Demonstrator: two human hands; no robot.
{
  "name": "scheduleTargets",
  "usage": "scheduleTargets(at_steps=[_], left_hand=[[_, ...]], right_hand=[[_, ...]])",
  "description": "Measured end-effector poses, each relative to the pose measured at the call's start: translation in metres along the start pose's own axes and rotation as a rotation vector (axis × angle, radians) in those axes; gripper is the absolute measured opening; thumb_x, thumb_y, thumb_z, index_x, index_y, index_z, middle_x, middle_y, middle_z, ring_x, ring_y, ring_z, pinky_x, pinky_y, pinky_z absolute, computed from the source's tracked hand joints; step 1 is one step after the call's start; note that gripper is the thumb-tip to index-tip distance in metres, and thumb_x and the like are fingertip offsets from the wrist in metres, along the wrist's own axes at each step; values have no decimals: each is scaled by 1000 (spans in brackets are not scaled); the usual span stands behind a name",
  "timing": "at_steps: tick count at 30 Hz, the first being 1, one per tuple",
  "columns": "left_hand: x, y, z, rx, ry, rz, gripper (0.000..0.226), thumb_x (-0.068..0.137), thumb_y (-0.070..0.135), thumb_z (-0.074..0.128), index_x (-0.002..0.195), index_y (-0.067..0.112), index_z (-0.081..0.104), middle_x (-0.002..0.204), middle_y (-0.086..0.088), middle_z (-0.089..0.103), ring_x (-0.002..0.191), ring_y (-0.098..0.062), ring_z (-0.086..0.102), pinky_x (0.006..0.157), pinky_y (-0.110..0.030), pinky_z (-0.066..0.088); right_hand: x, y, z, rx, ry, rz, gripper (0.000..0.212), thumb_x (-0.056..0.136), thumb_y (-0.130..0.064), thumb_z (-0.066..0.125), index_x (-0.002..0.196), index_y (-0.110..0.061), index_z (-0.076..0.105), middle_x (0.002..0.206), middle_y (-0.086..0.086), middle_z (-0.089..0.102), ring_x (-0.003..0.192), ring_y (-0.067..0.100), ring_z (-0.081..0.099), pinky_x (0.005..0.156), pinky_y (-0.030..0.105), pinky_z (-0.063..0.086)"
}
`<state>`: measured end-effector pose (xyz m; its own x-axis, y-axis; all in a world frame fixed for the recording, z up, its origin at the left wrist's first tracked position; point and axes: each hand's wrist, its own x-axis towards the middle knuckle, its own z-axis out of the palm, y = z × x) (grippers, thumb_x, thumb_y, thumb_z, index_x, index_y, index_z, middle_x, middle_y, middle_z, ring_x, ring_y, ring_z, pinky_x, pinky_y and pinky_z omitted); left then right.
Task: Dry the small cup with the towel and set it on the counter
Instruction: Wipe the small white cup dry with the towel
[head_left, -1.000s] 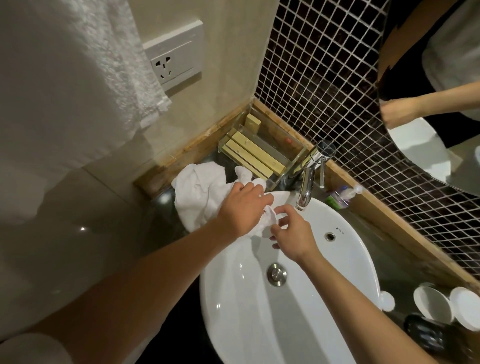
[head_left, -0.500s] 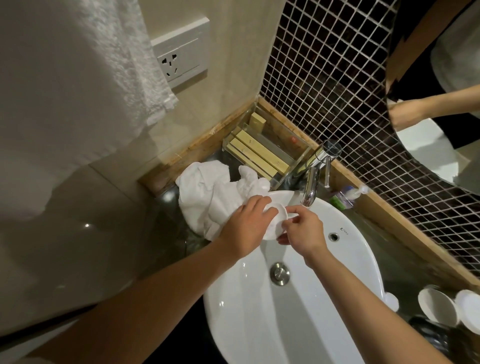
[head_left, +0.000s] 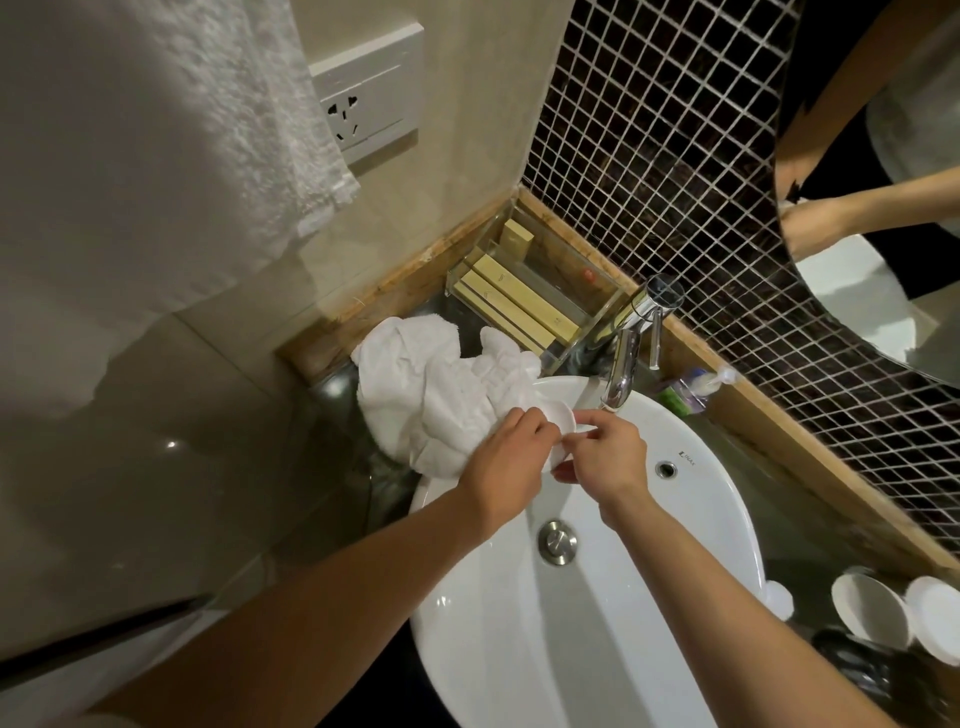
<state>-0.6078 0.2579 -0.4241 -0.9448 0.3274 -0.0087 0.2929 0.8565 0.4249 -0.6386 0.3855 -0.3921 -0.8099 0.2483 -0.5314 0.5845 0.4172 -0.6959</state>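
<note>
step: drying, mid-wipe by my read; the put-down is not yet done.
small cup: white, held in the air between my two hands. It is over the back rim of the sink, just in front of the faucet spout.
left hand: fingers curled round one end of the towel, pressing it against the cup's near side.
right hand: fingertips pinch the cup from the other side; I cannot tell how deep the grip goes.
towel: white and bunched. The bulk lies on the counter left of the sink, with one end draped over the rim up to the cup.
next: I'd turn the cup in the right hand, work cloth inside it, then stand it upright on the counter.
needs: a firm pinch, since wet glaze may slip and the hard basin is right below.
drop spot: two white cups sit right of the sink; dark counter shows left of the towel.
</note>
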Motion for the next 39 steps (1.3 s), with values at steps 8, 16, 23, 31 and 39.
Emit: scheduleTargets(at_steps=[8, 16, 23, 31, 39], left_hand=[[-10, -12, -8, 98, 89, 21, 49, 92, 21, 57, 139, 24, 43, 152, -5, 36, 141, -23, 29, 114, -38, 26], [-14, -28, -6, 182, 65, -101, 54, 80, 19, 75, 129, 29, 55, 136, -7, 54, 114, -26, 55, 89, -35, 48], [-4, -17, -8, 30, 118, -18, 41, 84, 6, 64, 121, 23, 58, 118, -5, 56, 103, -21, 50, 95, -29, 43], [-1, -12, -6, 159, 93, 14, 25, 86, 23, 66, 110, 26, 64, 102, -1, 60, 91, -20, 54, 76, -31, 43], [25, -7, -18, 268, 140, -31, 30, 88, 28, 63, 117, 25, 55, 110, -2, 59, 97, -20, 50, 83, -33, 39]], right_hand=[[2, 2, -13, 55, 34, 32, 33, 88, 10, 59, 98, -18, 71, 82, 12, 74, 54, 31, 74, 47, 31, 59], [0, 0, -9, 46, 7, 44, 30, 89, 7, 61, 96, -22, 69, 81, 12, 75, 54, 29, 75, 45, 29, 58], [-4, 1, -1, 118, -24, 78, 26, 89, 7, 62, 99, -14, 74, 81, 16, 77, 60, 32, 76, 51, 33, 61], [-8, 4, -7, 66, -35, 51, 31, 86, 10, 61, 105, -11, 74, 79, 17, 76, 57, 31, 75, 52, 33, 60], [-10, 8, -4, 113, -59, 66, 28, 86, 9, 62, 99, -11, 77, 74, 14, 78, 57, 32, 75, 53, 33, 61]])
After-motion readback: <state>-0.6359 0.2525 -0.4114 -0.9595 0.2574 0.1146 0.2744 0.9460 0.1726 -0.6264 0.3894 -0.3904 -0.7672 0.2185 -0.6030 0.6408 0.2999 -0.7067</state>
